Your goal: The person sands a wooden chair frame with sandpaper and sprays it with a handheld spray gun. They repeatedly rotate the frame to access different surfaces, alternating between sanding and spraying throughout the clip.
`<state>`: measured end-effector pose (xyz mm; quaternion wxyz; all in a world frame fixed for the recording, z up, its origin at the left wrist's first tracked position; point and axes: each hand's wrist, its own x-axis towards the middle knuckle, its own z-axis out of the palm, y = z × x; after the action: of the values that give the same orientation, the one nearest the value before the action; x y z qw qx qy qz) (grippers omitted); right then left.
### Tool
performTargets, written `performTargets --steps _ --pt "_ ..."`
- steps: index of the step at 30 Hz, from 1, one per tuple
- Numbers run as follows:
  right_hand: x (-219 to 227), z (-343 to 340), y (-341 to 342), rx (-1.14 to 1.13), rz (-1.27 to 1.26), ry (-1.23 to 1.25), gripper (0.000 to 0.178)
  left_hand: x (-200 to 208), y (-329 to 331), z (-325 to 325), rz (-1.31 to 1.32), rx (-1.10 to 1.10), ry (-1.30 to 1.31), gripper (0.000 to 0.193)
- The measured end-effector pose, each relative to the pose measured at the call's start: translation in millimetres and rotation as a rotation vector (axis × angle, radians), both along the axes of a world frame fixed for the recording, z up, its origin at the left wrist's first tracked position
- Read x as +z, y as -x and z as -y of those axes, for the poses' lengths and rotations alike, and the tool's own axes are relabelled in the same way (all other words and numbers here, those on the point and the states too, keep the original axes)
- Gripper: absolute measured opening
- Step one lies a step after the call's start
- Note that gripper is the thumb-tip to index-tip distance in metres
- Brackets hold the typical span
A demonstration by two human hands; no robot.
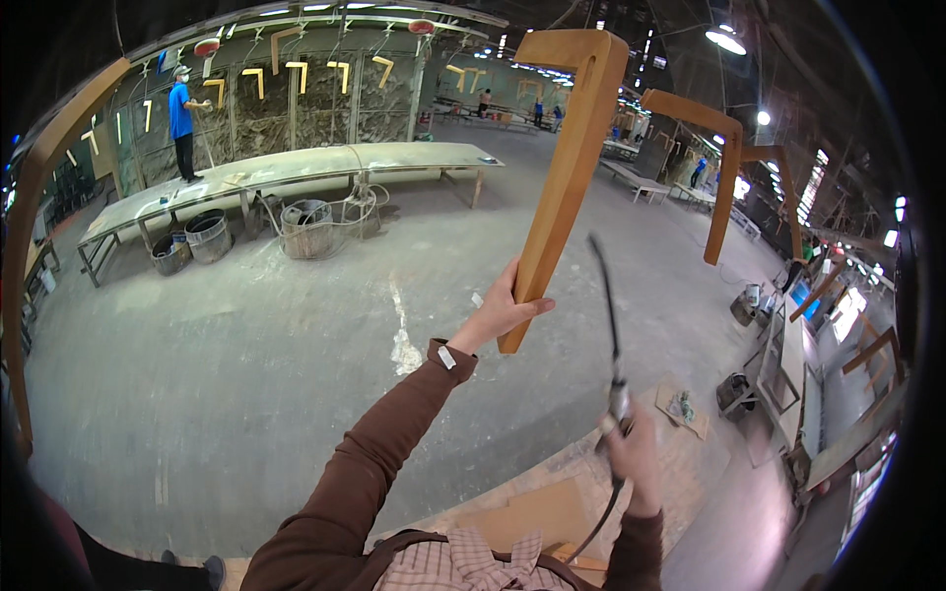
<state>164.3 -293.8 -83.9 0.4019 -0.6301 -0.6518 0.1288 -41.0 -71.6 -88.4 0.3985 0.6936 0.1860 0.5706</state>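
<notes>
My left hand (505, 307) is closed round the lower end of an orange-brown, L-shaped wooden piece (567, 177). The piece stands tilted in front of me, its short arm at the top pointing left. In my right hand (636, 455), lower and to the right, is an air blow gun (618, 399) with a long, thin dark nozzle and a hose (603, 514) running down. Motion blurs this hand slightly. The nozzle points up beside the wood, apart from it. Another L-shaped wooden piece (727, 187) hangs to the right, and a curved wooden piece (44, 167) rises at the far left.
A long table (325, 163) stands ahead, with buckets (207, 236) and a tub (307, 231) by it. Behind it is a person in blue (181, 113) near hanging wooden pieces (297, 71). Cardboard (532, 514) lies close to me; benches (783, 369) line the right.
</notes>
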Motion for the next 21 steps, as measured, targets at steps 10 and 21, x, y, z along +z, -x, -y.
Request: performTargets --steps 10,21 --pt "141 -73 -3 0.056 -0.021 -0.361 0.041 -2 20 2 -0.082 -0.025 0.083 0.079" --pt "73 -69 15 0.356 -0.343 -0.162 0.052 -16 67 8 -0.696 0.423 -0.101 0.084"
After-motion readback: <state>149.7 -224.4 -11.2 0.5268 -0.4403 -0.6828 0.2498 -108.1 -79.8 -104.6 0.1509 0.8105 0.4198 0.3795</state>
